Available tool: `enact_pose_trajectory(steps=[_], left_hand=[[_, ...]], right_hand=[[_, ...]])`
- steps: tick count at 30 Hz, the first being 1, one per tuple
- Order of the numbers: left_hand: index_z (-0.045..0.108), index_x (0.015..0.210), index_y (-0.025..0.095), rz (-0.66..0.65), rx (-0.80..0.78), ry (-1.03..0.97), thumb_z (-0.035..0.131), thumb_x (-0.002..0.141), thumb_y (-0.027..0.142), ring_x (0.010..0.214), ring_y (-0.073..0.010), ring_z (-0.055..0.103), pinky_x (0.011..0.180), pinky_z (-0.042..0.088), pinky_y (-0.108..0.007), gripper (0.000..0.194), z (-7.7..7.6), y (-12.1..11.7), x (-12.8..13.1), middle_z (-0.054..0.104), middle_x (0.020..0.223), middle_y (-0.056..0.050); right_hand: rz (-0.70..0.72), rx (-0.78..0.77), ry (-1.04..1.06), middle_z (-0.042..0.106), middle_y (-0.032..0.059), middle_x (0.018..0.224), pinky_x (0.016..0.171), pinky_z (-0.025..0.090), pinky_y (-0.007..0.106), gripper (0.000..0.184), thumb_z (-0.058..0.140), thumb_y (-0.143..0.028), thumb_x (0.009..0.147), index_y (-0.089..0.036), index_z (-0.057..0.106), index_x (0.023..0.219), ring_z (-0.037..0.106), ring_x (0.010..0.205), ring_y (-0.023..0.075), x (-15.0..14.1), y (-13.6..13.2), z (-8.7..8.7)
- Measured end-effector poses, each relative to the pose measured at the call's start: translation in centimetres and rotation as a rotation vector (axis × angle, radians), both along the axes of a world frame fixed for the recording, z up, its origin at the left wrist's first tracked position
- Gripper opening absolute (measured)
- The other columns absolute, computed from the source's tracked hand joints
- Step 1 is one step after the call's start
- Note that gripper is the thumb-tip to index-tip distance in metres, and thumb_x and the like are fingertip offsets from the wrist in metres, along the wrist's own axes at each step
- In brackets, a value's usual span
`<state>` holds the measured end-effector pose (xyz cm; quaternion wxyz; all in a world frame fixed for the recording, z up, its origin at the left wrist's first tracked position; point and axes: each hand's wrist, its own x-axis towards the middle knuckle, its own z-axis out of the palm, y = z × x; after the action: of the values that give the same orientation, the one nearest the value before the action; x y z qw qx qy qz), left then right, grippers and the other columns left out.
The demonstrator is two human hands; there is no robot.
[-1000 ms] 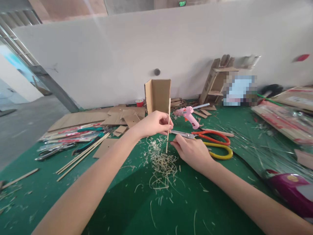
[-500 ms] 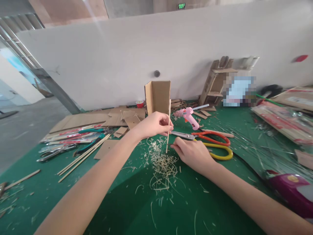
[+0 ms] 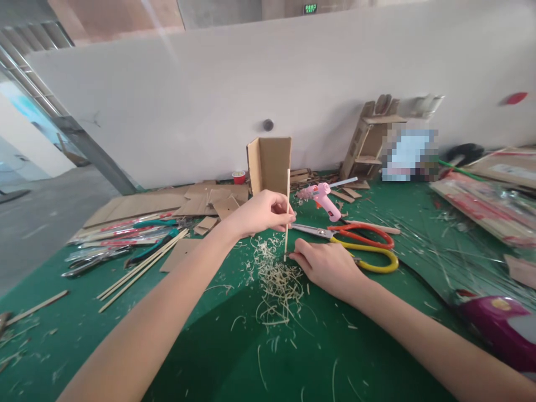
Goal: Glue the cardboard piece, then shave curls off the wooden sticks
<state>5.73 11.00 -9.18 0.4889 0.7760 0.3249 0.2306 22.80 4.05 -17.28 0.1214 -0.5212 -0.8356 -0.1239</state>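
Observation:
Pinched between the thumb and fingers of my left hand point(image 3: 271, 211) is a thin wooden stick point(image 3: 286, 241), held close to upright. My right hand point(image 3: 329, 263) is closed beside the stick's lower end, fingertips very near or touching it; whatever it may grip is hidden. Below them lies a pile of pale wood shavings point(image 3: 280, 286). A folded cardboard piece point(image 3: 274, 164) stands upright behind my left hand. Scissors point(image 3: 374, 262) with orange and yellow handles lie just beyond my right hand.
A pink glue gun point(image 3: 324, 200) rests behind the scissors. Cardboard pieces point(image 3: 138, 207), wooden sticks point(image 3: 138, 273) and pliers point(image 3: 151, 248) lie at left. A cardboard structure point(image 3: 368, 142) stands against the wall. A purple object point(image 3: 498, 324) sits at the right, near my forearm.
The stick and my left hand have shifted slightly left. My right hand has moved a little left, bringing its fingertips closer to the stick's lower end.

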Motion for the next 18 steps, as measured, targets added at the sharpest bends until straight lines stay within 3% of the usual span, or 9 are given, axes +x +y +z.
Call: enact_pose_trajectory(steps=[4, 11, 18], left_hand=[[0.056, 0.073, 0.013, -0.021, 0.023, 0.005, 0.061, 0.073, 0.024, 0.072, -0.0146, 0.062, 0.068, 0.055, -0.031, 0.012, -0.16, 0.11, -0.01, 0.060, 0.074, -0.004], [0.053, 0.072, 0.013, -0.005, 0.011, 0.013, 0.062, 0.071, 0.024, 0.074, -0.0143, 0.061, 0.069, 0.053, -0.031, 0.015, -0.20, 0.08, 0.02, 0.061, 0.082, -0.005], [0.053, 0.072, 0.014, -0.015, 0.018, 0.017, 0.062, 0.071, 0.025, 0.073, -0.0144, 0.061, 0.069, 0.053, -0.031, 0.014, -0.18, 0.04, 0.01, 0.060, 0.080, -0.005]], right_hand=[[-0.042, 0.095, 0.065, 0.061, 0.0011, 0.063, 0.047, 0.013, 0.027, 0.032, 0.028, -0.038, 0.092, -0.019, 0.050, 0.080, 0.050, 0.052, 0.0106, -0.18, 0.37, -0.06], [0.006, 0.008, -0.075, 0.057, -0.0018, 0.052, 0.046, 0.008, 0.028, 0.028, 0.030, -0.040, 0.091, -0.020, 0.048, 0.082, 0.040, 0.038, 0.0094, -0.19, -0.07, -0.12], [-0.059, 0.118, 0.032, 0.060, 0.0010, 0.061, 0.046, 0.011, 0.028, 0.031, 0.027, -0.038, 0.092, -0.019, 0.049, 0.081, 0.048, 0.048, 0.0106, -0.20, 0.40, -0.05]])
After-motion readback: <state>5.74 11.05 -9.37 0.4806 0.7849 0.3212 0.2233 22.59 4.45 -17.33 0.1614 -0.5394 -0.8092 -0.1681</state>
